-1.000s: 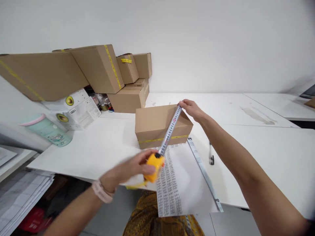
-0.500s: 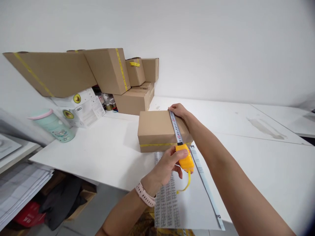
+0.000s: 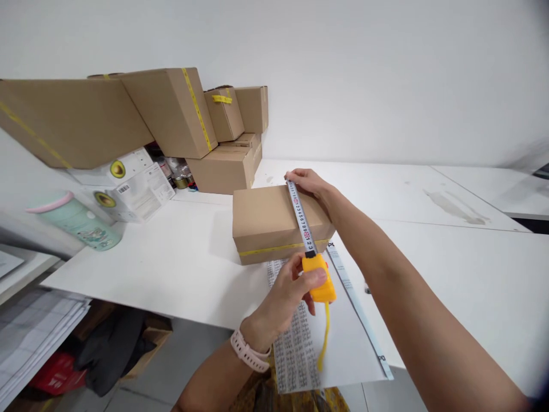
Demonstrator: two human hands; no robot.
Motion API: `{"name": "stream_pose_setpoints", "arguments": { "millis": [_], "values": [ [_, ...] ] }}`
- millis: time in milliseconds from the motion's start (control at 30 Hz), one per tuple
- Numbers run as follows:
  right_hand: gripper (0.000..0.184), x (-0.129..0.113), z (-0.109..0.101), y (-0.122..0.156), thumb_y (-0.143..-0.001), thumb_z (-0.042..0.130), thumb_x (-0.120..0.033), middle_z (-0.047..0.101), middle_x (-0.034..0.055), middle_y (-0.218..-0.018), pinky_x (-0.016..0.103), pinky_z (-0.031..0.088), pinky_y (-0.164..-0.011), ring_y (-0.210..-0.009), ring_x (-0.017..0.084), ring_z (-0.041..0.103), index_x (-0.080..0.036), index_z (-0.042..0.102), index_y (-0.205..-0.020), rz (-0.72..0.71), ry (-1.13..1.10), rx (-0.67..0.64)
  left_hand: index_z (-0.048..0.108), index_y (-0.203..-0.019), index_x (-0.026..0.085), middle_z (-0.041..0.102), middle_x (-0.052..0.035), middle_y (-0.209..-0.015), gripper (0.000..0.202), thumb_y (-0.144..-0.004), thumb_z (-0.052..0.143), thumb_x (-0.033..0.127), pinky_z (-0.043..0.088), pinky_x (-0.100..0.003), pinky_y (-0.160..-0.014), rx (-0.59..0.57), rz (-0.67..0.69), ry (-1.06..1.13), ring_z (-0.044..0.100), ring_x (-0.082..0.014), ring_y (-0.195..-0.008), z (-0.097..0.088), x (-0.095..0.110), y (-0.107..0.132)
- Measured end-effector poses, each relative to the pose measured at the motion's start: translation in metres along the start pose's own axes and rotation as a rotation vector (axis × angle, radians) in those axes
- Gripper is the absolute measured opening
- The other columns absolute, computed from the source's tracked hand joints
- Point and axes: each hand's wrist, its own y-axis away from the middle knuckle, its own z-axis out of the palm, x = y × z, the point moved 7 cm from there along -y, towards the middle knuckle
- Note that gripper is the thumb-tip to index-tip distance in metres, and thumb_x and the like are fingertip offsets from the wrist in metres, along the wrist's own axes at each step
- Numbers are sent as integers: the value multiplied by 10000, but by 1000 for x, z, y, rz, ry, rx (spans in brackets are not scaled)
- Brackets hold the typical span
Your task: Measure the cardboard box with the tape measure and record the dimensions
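My left hand (image 3: 295,286) is closed around the yellow case of a tape measure (image 3: 319,278), whose yellow strap hangs down below. The metal blade is pulled out and runs across the top of a brown cardboard box (image 3: 266,213). At the far end of the blade, my right hand (image 3: 309,182) pinches its tip just beyond the box's back edge. Yellow tape goes round the lower side of the box. Under the case lies a white printed mailing bag (image 3: 343,337), partly beneath the box and over the table's front edge.
On the white table (image 3: 180,269), several brown cartons (image 3: 171,114) are stacked at the back left. White boxes with avocado pictures (image 3: 137,191) and a mint tumbler (image 3: 79,223) stand at the left. An open carton with dark cloth (image 3: 114,349) is below the table.
The right hand has drawn the blade tip a little farther back past the box edge, so slightly more blade shows. The strap hangs straighter, and the whole view has shifted slightly.
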Motion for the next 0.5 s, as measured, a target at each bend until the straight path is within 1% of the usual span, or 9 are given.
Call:
{"name": "stream_pose_setpoints", "arguments": {
  "millis": [67, 133, 200, 233, 267, 300, 367, 433, 500],
  "values": [
    [450, 5, -16, -20, -936, 517, -627, 697, 104, -1176, 349, 513, -869, -1048, 245, 634, -237, 650, -1117, -11, -22, 94, 579, -1164, 234, 638, -60, -998, 542, -737, 801, 482, 494, -254, -528, 61, 58, -105, 659, -192, -780, -18, 1, 20],
    [475, 17, -37, -23, -952, 507, -614, 689, 142, -1198, 338, 509, -903, -1068, 227, 636, -193, 649, -1117, -14, -42, 212, 511, -1300, 278, 657, -58, -1052, 667, -737, 840, 421, 558, -325, -706, 172, 135, -267, 664, -217, -864, -44, 3, 43],
    [550, 32, -54, -6, -952, 480, -649, 697, 158, -1155, 327, 521, -877, -1030, 218, 649, -169, 641, -1168, 9, -9, 273, 440, -1371, 306, 657, -58, -1114, 740, -755, 845, 375, 556, -361, -821, 325, 203, -408, 663, -227, -926, -76, 7, 62],
    [600, 40, -59, 9, -948, 457, -677, 700, 158, -1139, 325, 533, -849, -1002, 220, 657, -169, 632, -1217, 29, 28, 263, 423, -1379, 307, 654, -58, -1132, 755, -756, 844, 374, 555, -361, -824, 399, 231, -445, 664, -227, -931, -92, 8, 68],
    [647, 47, -60, 25, -947, 425, -701, 696, 156, -1155, 327, 546, -823, -984, 224, 663, -182, 611, -1286, 50, 70, 225, 421, -1372, 301, 651, -58, -1135, 757, -750, 844, 386, 557, -355, -806, 457, 249, -455, 665, -227, -925, -107, 9, 70],
    [677, 53, -59, 42, -949, 397, -713, 676, 154, -1224, 332, 559, -809, -995, 232, 668, -213, 569, -1372, 64, 110, 159, 434, -1351, 287, 653, -55, -1116, 752, -735, 849, 403, 560, -344, -775, 493, 261, -446, 667, -225, -907, -120, 10, 70],
    [693, 58, -52, 74, -941, 417, -705, 546, 124, -1458, 347, 586, -824, -1093, 257, 657, -324, 437, -1519, 62, 174, -2, 476, -1278, 260, 657, -43, -1040, 715, -698, 853, 442, 556, -308, -671, 500, 257, -397, 666, -220, -850, -140, 12, 61],
    [742, 54, -42, 95, -902, 521, -685, 335, 62, -1633, 375, 588, -908, -1249, 293, 588, -419, 336, -1569, 17, 241, -137, 505, -1205, 243, 645, -25, -974, 673, -672, 846, 472, 525, -259, -555, 466, 256, -343, 651, -201, -784, -149, 20, 49],
    [814, 43, -37, 102, -832, 633, -677, 195, 26, -1687, 411, 554, -1006, -1392, 334, 464, -434, 357, -1558, -48, 328, -197, 523, -1163, 235, 623, -8, -933, 621, -678, 825, 478, 477, -217, -470, 437, 294, -329, 617, -169, -718, -150, 38, 40]
  ]
}}
